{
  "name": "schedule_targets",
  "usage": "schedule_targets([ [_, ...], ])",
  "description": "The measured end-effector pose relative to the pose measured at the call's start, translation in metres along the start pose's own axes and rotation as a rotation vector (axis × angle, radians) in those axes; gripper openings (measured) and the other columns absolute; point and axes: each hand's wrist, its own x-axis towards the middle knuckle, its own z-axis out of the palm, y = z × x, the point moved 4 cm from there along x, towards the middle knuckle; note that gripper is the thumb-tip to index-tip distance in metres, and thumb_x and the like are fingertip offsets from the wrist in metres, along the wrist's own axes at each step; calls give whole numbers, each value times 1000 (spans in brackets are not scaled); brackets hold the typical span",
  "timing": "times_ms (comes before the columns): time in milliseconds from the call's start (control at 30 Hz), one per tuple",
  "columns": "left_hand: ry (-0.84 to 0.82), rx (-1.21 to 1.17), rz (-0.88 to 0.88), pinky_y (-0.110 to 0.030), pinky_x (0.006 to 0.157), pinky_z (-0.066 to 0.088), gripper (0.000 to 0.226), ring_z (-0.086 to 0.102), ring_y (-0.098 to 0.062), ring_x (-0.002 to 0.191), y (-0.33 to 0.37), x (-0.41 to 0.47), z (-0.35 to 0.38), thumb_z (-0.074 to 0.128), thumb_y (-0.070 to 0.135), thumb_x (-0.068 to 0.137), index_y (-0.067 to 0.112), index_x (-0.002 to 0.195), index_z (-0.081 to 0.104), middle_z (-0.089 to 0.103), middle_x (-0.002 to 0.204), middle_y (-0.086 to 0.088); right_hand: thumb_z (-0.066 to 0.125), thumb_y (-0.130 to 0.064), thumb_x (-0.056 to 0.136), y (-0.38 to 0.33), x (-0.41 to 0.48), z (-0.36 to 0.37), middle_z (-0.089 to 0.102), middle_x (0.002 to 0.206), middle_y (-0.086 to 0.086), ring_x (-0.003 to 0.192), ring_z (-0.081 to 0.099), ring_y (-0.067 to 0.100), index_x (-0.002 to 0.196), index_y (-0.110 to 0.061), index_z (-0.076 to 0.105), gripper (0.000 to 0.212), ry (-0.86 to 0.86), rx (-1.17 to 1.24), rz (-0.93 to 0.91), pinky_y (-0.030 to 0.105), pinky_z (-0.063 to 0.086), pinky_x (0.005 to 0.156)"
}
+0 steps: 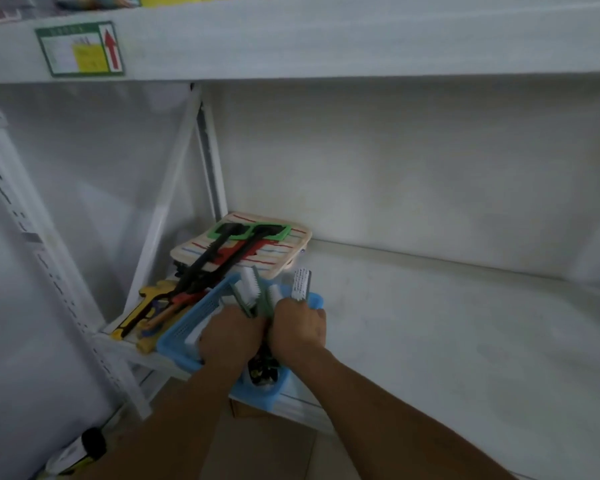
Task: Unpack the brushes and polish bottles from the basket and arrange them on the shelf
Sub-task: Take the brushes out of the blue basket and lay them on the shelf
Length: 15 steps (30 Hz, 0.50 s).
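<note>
Standing at the front left of the white shelf (pixel 447 323), the blue basket (pixel 187 323) is being emptied. Green-handled brushes (pixel 248 289) are being gripped by the closed left hand (pixel 231 336), bristle heads pointing up and away. Another brush (pixel 301 284) is being clasped upright in the right hand (pixel 298 329), bristles topmost.

The basket (pixel 187 323) is light blue with a slotted wall. The brushes (pixel 248 289) have white bristles on green backs. The shelf (pixel 430 323) is plain white. A cream board (pixel 284 251) carries red and blue stripes, with black handles (pixel 208 261) in green frames (pixel 253 232) on it. The label (pixel 80 48) is green-edged, with a yellow patch and a red arrow.
</note>
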Motion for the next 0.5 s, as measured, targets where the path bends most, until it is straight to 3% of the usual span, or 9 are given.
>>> schedule_targets([
  [67, -14, 48, 4, -30, 56, 48, 45, 63, -22, 66, 6, -3, 2, 60, 56, 82, 11, 83, 64, 65, 74, -4, 51, -10, 89, 1, 2, 3, 67, 107, 14, 99, 63, 31, 101, -10, 61, 16, 22, 11, 39, 42, 40, 101],
  [133, -27, 43, -14, -34, 62, 54, 39, 65, -25, 71, 8, -4, 3, 61, 48, 84, 9, 85, 64, 68, 81, -8, 55, -14, 88, 5, 0, 2, 67, 104, 14, 96, 65, 32, 98, -8, 62, 14, 52, 111, 78, 41, 48, 91],
  [200, -39, -23, -54, -38, 69, 56, 38, 66, -29, 79, 10, -7, 2, 55, 42, 89, 6, 91, 66, 71, 91, -13, 59, -16, 84, 18, -4, -3, 69, 95, 14, 87, 68, 31, 92, -5, 67, 16, 80, 338, 170, 37, 57, 75],
  [267, 4, -136, -96, -38, 66, 50, 40, 64, -33, 83, 11, -14, -4, 47, 38, 94, 2, 97, 64, 69, 95, -16, 64, -14, 81, 38, -14, -15, 73, 82, 13, 73, 69, 23, 81, -4, 73, 14, 109, 702, 264, 34, 59, 63],
  [367, 121, -324, -20, -34, 53, 38, 37, 53, -29, 61, 30, -41, -20, 44, 31, 97, 3, 76, 55, 58, 73, -21, 67, -7, 86, 83, -46, -39, 68, 66, 7, 55, 60, 14, 75, -4, 74, 13, 147, 1222, 331, 29, 49, 51],
  [433, 132, -451, 89, -34, 52, 37, 35, 55, -31, 60, 60, -70, -18, 44, 26, 99, 6, 71, 52, 57, 65, -12, 65, -5, 89, 128, -76, -59, 64, 62, 6, 53, 55, 13, 82, -2, 73, 11, 220, 1379, 371, 28, 46, 53],
  [500, 21, -585, 151, -35, 56, 43, 32, 61, -31, 62, 97, -102, 9, 47, 23, 99, 9, 73, 58, 63, 64, -10, 65, -5, 90, 186, -106, -76, 64, 60, 7, 55, 55, 14, 87, 0, 73, 11, 345, 1406, 461, 30, 49, 56],
])
